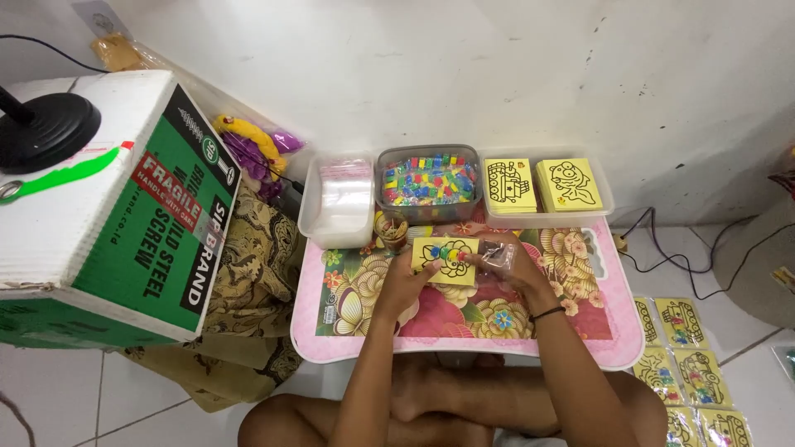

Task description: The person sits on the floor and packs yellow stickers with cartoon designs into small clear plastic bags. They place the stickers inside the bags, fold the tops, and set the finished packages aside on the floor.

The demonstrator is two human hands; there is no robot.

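left hand (pixel 403 281): pinching left edge of small yellow square card with black line drawing and coloured dots (pixel 445 261), held flat just above worktop.
right hand (pixel 507 263): fingers curled on card's right edge and on thin crinkled clear plastic sleeve (pixel 499 255); sleeve outline hard to make out.
worktop (pixel 464 352): low pink table, glossy floral print, rounded corners, raised rim; bare room in front of and either side of hands.
back edge, left: clear rectangular plastic tub (pixel 335 233) holding stack of clear bags (pixel 346 194).
back edge, middle: clear tub of small multicoloured pieces (pixel 428 182); single pieces too small to tell.
back edge, right: shallow clear tray (pixel 609 199) with two stacks of yellow line-drawing cards (pixel 541 185).
left of worktop: green-and-white corrugated cardboard box (pixel 99 223), black round base (pixel 45 131) on top, cut off by frame.
floor, right: bagged yellow cards (pixel 691 368) on white tiles, partly cut off.
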